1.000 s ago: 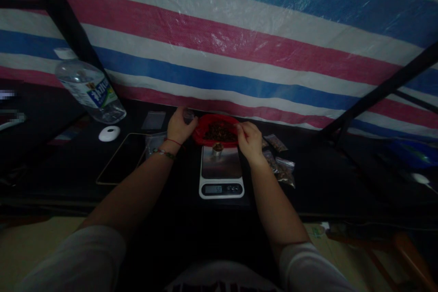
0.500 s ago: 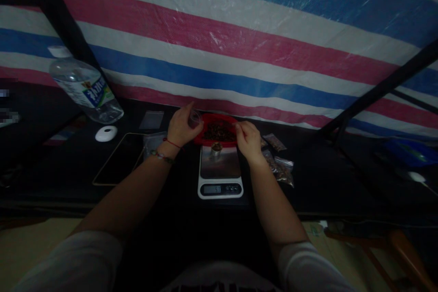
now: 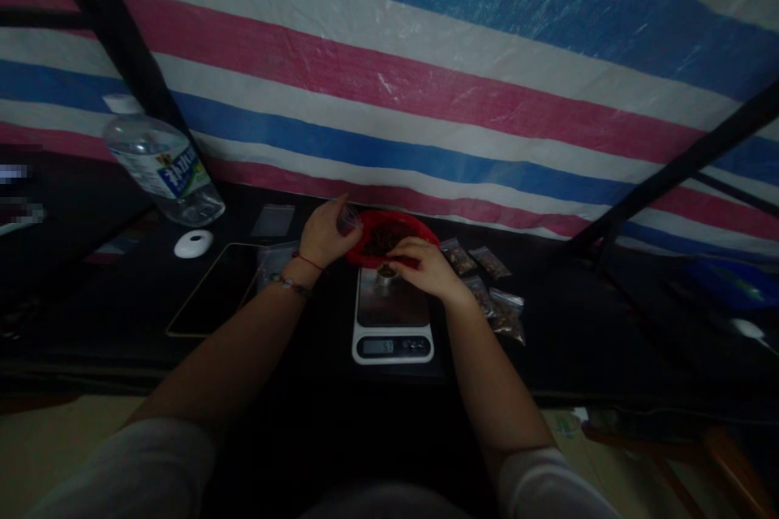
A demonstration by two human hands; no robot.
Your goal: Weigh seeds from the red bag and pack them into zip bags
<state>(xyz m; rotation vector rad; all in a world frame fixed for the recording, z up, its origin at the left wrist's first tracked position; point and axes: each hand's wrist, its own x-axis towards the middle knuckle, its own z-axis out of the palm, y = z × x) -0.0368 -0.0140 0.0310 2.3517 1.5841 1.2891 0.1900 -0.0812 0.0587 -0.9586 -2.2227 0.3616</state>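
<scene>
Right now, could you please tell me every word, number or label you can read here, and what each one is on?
"51", faint and only probably so, on the display of the kitchen scale.
White characters on the blue and green label of the water bottle: too blurred to read.
Buttons beside the scale display: markings too small to read.
The small filled bags by the right hand show no readable print.

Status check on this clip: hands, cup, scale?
Left hand holds a clear cup beside the red bowl. Right hand over the small cup on the scale. Nothing in the way.
</scene>
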